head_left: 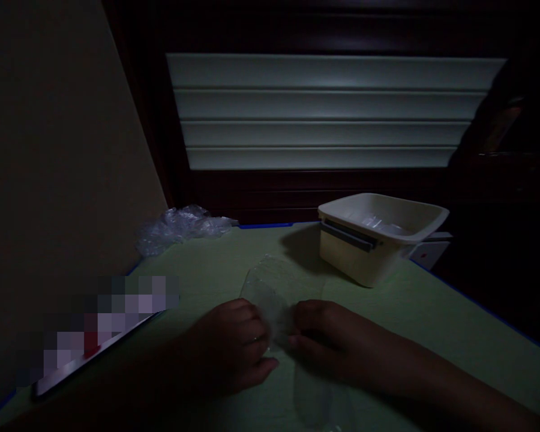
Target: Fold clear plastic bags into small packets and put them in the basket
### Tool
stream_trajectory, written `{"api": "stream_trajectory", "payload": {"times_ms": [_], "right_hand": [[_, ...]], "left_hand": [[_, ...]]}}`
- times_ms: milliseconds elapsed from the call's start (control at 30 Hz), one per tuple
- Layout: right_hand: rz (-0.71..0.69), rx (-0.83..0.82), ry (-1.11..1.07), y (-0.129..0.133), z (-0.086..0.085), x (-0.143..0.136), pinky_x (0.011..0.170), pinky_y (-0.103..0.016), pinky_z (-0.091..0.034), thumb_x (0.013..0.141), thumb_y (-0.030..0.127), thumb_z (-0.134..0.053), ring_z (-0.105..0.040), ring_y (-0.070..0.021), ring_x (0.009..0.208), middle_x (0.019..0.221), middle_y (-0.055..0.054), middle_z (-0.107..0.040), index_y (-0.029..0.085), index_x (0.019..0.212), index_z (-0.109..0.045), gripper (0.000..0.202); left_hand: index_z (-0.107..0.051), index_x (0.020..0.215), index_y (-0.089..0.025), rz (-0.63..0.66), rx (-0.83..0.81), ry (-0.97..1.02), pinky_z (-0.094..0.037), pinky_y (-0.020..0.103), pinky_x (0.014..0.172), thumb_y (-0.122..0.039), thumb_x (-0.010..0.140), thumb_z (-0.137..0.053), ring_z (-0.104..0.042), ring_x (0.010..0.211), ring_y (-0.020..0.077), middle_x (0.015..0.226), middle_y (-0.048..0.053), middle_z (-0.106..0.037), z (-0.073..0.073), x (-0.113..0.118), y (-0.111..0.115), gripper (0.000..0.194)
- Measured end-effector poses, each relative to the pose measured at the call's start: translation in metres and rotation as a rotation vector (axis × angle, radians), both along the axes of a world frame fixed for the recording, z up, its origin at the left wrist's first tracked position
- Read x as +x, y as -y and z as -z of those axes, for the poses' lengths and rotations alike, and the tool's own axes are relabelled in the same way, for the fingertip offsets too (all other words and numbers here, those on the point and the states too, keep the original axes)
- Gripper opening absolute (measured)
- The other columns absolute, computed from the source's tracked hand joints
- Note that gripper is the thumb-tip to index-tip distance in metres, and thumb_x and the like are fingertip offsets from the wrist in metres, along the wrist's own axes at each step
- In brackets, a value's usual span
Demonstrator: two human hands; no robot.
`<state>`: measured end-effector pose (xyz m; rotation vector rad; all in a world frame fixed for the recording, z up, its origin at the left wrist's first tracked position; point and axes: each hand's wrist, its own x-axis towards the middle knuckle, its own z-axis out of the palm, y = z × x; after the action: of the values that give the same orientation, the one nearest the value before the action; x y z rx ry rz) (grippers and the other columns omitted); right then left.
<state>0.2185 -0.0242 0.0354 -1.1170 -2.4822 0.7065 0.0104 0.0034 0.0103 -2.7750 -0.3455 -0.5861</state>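
Note:
A thin, clear plastic bag [270, 288] lies across the green tabletop [211, 270] between my hands, its surface wrinkled. My left hand [238, 345] has its fingers curled over the left edge of the plastic, with the thumb lying lower. On the other side, my right hand [326, 339] pinches the plastic between thumb and bent fingers, slightly blurred. Another see-through piece of plastic [319, 396] trails below my right hand toward the near edge. The dim light hides exactly where the fingertips meet the film.
At the back right stands a cream bin [360, 258] with a grey handle and clear plastic inside. Crumpled clear plastic [180, 228] is heaped at the back left. A flat, pixelated device or panel [103, 342] lies left. A slatted panel [319, 114] rises behind the table.

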Motion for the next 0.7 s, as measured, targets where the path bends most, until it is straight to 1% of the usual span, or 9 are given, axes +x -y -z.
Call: {"api": "stream_trajectory", "payload": {"times_ms": [67, 200, 333, 400, 567, 700], "right_hand": [[0.05, -0.029, -0.01, -0.001, 0.001, 0.0, 0.057, -0.021, -0.037, 0.085, 0.02, -0.045, -0.051, -0.011, 0.063, 0.072, -0.002, -0.056, 0.015, 0.071, -0.055, 0.018], [0.125, -0.05, 0.001, -0.002, 0.003, 0.0, 0.051, -0.021, -0.033, 0.082, 0.021, -0.046, -0.047, -0.0105, 0.057, 0.067, -0.001, -0.054, 0.016, 0.068, -0.052, 0.016], [0.217, -0.061, 0.005, -0.002, 0.006, 0.001, 0.049, -0.022, -0.031, 0.078, 0.022, -0.052, -0.047, -0.0114, 0.057, 0.068, 0.0, -0.054, 0.017, 0.075, -0.05, 0.006], [0.25, -0.07, -0.013, -0.002, 0.006, 0.001, 0.049, -0.021, -0.031, 0.077, 0.022, -0.053, -0.047, -0.0115, 0.058, 0.069, 0.001, -0.054, 0.018, 0.078, -0.047, 0.007], [0.271, -0.088, -0.088, -0.004, 0.008, 0.001, 0.048, -0.021, -0.031, 0.077, 0.025, -0.054, -0.045, -0.011, 0.055, 0.066, 0.002, -0.053, 0.019, 0.079, -0.045, 0.011], [0.273, -0.112, -0.164, -0.006, 0.011, 0.0, 0.048, -0.021, -0.03, 0.075, 0.022, -0.056, -0.044, -0.0101, 0.054, 0.063, 0.003, -0.051, 0.019, 0.077, -0.045, 0.012]], "left_hand": [[-0.059, 0.066, -0.016, 0.001, 0.01, -0.056, -0.04, 0.03, 0.06, -0.027, 0.083, -0.054, -0.053, 0.064, 0.0159, 0.065, 0.0, -0.061, 0.001, 0.0, 0.0, 0.02], [-0.059, 0.067, -0.016, -0.003, 0.011, -0.083, -0.04, 0.032, 0.06, -0.028, 0.082, -0.055, -0.053, 0.064, 0.0169, 0.069, 0.001, -0.061, 0.004, 0.0, -0.001, 0.019], [-0.059, 0.069, -0.017, -0.008, 0.007, -0.097, -0.039, 0.031, 0.059, -0.027, 0.082, -0.056, -0.052, 0.064, 0.0162, 0.068, 0.0, -0.059, 0.003, 0.0, 0.0, 0.017], [-0.058, 0.068, -0.016, -0.006, 0.007, -0.101, -0.039, 0.031, 0.059, -0.028, 0.081, -0.057, -0.052, 0.064, 0.0162, 0.068, 0.0, -0.058, 0.003, 0.0, 0.0, 0.017], [-0.056, 0.067, -0.016, 0.004, 0.016, -0.107, -0.038, 0.031, 0.058, -0.027, 0.082, -0.056, -0.051, 0.064, 0.0169, 0.067, 0.001, -0.057, 0.001, 0.0, 0.0, 0.018], [-0.054, 0.064, -0.016, 0.002, 0.044, -0.09, -0.037, 0.03, 0.057, -0.026, 0.081, -0.056, -0.049, 0.061, 0.0156, 0.062, 0.0, -0.054, 0.001, 0.0, 0.001, 0.02]]}}
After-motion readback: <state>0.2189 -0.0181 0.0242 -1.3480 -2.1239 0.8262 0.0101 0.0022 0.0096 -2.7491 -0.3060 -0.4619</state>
